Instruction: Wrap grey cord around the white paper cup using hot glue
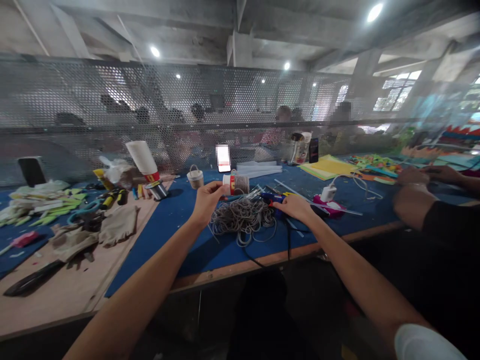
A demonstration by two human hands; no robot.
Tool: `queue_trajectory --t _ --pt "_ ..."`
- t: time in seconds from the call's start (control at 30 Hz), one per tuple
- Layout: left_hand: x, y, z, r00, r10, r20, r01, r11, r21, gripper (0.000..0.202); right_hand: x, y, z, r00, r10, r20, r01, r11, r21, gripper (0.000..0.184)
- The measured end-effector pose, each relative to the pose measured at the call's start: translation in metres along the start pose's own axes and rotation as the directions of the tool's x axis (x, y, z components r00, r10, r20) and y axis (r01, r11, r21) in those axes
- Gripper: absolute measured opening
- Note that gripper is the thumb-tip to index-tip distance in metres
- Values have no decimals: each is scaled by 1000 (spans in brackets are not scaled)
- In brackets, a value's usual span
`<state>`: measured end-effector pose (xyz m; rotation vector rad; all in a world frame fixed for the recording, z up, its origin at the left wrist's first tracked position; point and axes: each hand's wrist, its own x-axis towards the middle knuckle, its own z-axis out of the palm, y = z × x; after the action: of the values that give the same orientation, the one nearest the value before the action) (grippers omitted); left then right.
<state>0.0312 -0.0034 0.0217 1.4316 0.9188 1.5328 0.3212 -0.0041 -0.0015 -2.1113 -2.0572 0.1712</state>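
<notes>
One paper cup (227,185), tipped sideways at the centre of the frame, is partly wound with grey cord (242,185); its red-and-white end is left bare, so the winding is judged to be only part done; the cup is pinched between thumb and fingers of the left hand (208,201); just right of centre, a blue glue gun (273,198) is grasped by the right hand (296,206); loose cord (243,218) is heaped below the cup.

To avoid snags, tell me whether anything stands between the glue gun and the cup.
Nothing plainly blocks the glue gun from the cup; clear pieces show in the gap, with grey cord heaped below.
</notes>
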Motion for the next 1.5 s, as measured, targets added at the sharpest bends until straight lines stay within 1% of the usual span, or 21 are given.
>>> queue_trajectory --t 0.1,0.17,0.23,0.3,0.33,0.37,0.43,0.47,0.5,0.53,0.57,0.7,0.77,0.87,0.97,1.1,1.17,1.27,1.33,1.4,1.5 --pt "0 0 0 1000 -1 13 1 1000 0 33 0 3 3 998 39 -43 -38 998 42 56" --pt "-1 1 -1 1000 -6 16 6 1000 -2 34 0 6 5 993 71 -90 -61 991 116 54" --pt "-1 2 0 1000 -7 4 7 1000 -6 35 -1 9 6 982 113 -153 -75 970 232 50" --pt "-1 2 0 1000 -11 -9 11 1000 -3 35 -2 9 5 966 154 -209 -52 902 428 44" --pt "-1 2 0 1000 -14 -12 14 1000 -2 35 -4 7 5 962 167 -215 -18 827 562 41" --pt "-1 2 0 1000 -17 -11 17 1000 0 35 -6 4 4 963 170 -210 28 710 704 40" --pt "-1 1 -1 1000 -16 -5 16 1000 -3 34 -10 -4 1 982 112 -154 102 372 923 40" --pt "0 0 -1 1000 -14 -4 14 1000 -6 33 -12 -10 -1 989 68 -133 116 212 970 41" --pt "0 -1 -2 1000 -11 -4 11 1000 -7 32 -14 -15 -4 994 11 -113 112 92 989 42" --pt "0 -1 -2 1000 -7 -7 7 1000 -5 31 -16 -21 -6 994 -32 -104 105 12 994 42" --pt "1 -2 -3 1000 -3 -15 3 1000 1 31 -17 -26 -9 993 -70 -99 97 -43 994 41" --pt "3 -5 -6 998 6 -54 -5 1000 25 33 -12 -45 -18 980 -182 -76 47 -160 986 35" --pt "4 -6 -7 997 -8 -73 9 1000 18 35 -8 -54 -21 965 -251 -77 37 -160 986 36" --pt "5 -8 -8 996 -29 -90 29 1000 -5 36 -3 -67 -26 943 -309 -126 105 -83 991 42" --pt "7 -9 -9 995 -24 -93 21 999 -37 32 -1 -78 -27 929 -298 -217 224 -9 974 43" --pt "8 -8 -9 995 -21 -93 17 999 -49 27 0 -86 -19 912 -279 -299 320 31 947 42" --pt "8 -8 -10 994 -20 -104 15 999 -46 26 1 -85 -13 906 -268 -327 365 106 925 39" --pt "9 -8 -10 992 -14 -123 10 999 -31 27 2 -78 -5 897 -248 -366 428 283 858 38" --pt "9 -9 -10 990 -12 -137 9 1000 -19 28 1 -74 -3 891 -242 -385 451 374 810 37" --pt "9 -9 -10 988 -14 -152 13 1000 -5 29 0 -72 -1 888 -247 -388 459 433 775 35" --pt "9 -9 -9 986 -2 -169 7 1000 24 30 -3 -73 2 881 -268 -391 474 466 747 32"
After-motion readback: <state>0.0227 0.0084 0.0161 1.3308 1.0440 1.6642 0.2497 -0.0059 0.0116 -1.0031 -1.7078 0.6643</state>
